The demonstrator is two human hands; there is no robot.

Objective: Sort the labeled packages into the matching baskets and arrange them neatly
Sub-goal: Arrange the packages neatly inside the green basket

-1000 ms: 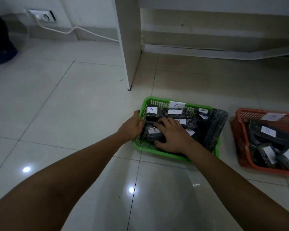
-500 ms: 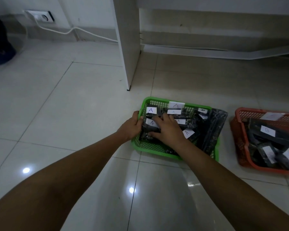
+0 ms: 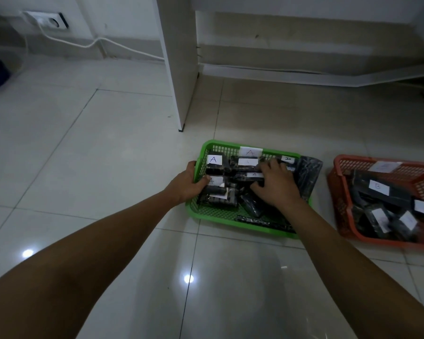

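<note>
A green basket with an "A" label on its far wall sits on the floor, filled with several black packages bearing white "A" labels. My left hand grips the basket's left rim, thumb inside against a package. My right hand lies over the packages in the middle, fingers bent down onto them; what it holds is hidden. To the right stands a red basket with several black packages, one labeled "B".
A white furniture panel stands on the tiled floor just beyond the green basket. A wall socket with a white cable is at the far left. A long black package leans on the green basket's right rim.
My right hand has shifted from the near-left packages toward the basket's middle and right. My left hand stays on the left rim.
</note>
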